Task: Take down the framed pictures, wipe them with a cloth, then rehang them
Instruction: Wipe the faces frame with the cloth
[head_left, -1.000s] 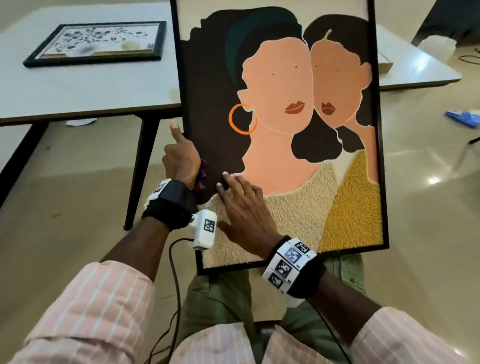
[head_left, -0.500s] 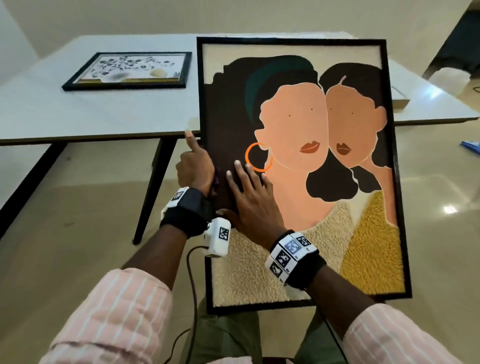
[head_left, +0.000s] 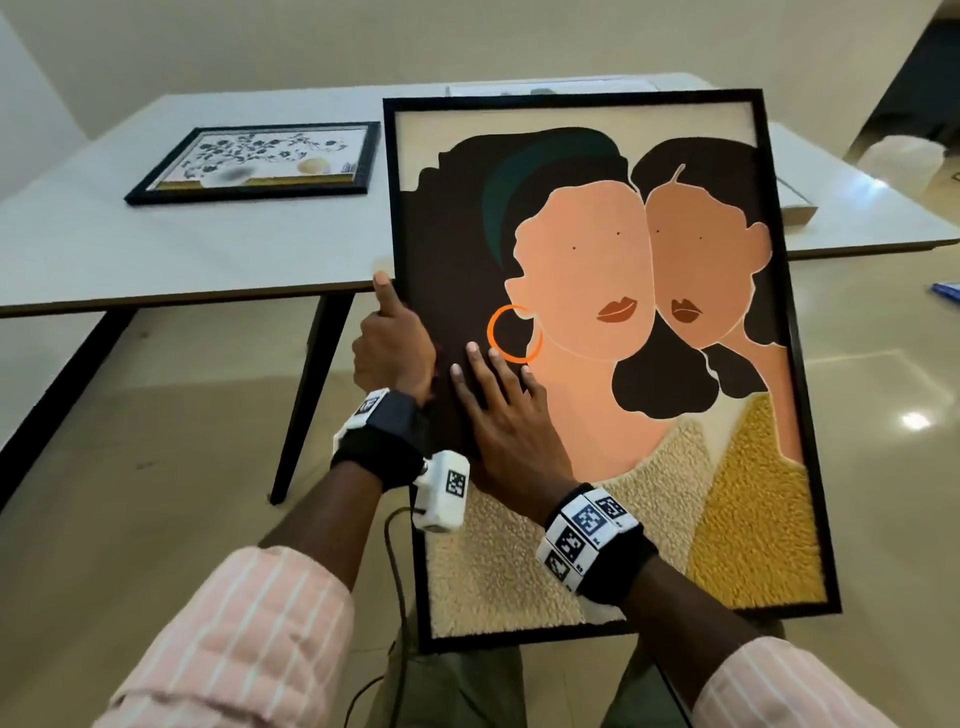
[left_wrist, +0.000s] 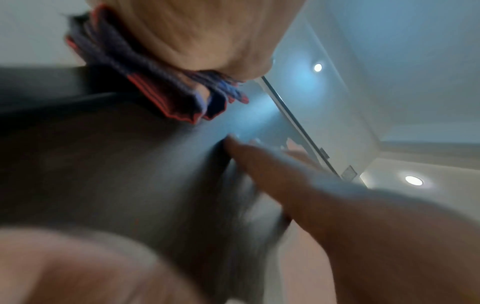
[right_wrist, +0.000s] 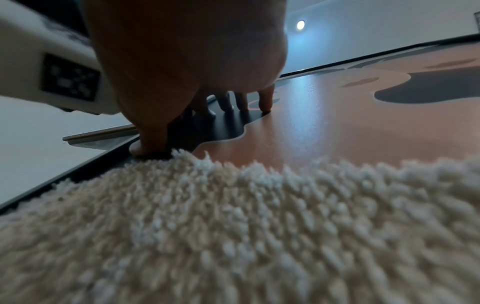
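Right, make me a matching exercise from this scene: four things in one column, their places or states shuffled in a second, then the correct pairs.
Column 1
1. large framed picture
2. small framed picture
3. cloth
4. right hand

Column 2
A. lying flat on the table
B. bunched in the left hand
C. held upright on the person's lap
D. fingers spread flat on the artwork

Pairs: 1-C, 2-A, 3-B, 4-D
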